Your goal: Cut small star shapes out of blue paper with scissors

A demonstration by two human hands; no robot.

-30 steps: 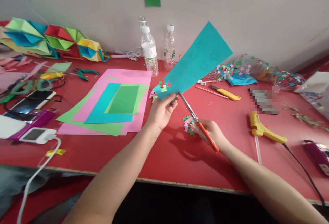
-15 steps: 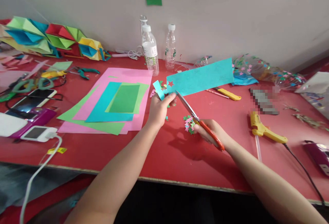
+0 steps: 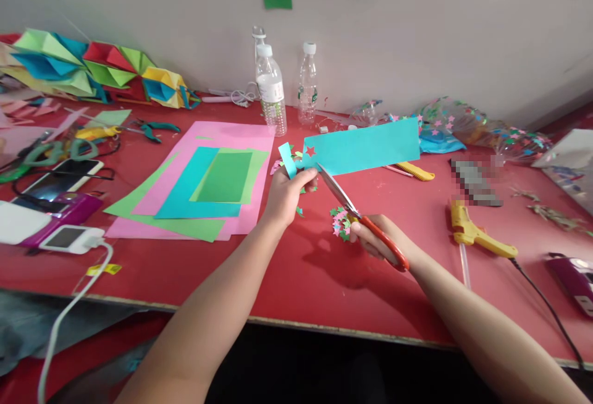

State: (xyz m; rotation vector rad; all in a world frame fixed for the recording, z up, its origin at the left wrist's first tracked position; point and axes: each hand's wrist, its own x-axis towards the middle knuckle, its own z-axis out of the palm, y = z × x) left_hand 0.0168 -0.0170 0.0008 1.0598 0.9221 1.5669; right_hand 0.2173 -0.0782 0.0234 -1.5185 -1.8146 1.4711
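Note:
My left hand [image 3: 288,197] pinches a long blue sheet of paper [image 3: 365,146] at its left end, thumb on top. A narrow blue flap [image 3: 287,159] sticks up beside the thumb, and a star-shaped opening in the sheet shows red through it. My right hand [image 3: 377,235] grips red-handled scissors [image 3: 384,240], their blades pointing up-left and meeting the paper's lower edge near my left thumb. Whether the blades are parted there is hard to see. Small cut paper stars [image 3: 341,223] lie in a heap just behind the scissors, with more scraps behind my left hand.
Layered pink, green and blue sheets [image 3: 259,206] lie to the left. Clear bottles [image 3: 273,92] stand by the wall. A yellow cutter [image 3: 419,172], a blurred dark object [image 3: 475,181] and a yellow glue gun [image 3: 482,237] are at right. Phone, cable and pliers [image 3: 151,132] fill the left side.
The blue sheet has swung down from a steep upward tilt to nearly level, and its far end has shifted lower. Both hands stay in nearly the same place, scissors still at the paper's edge.

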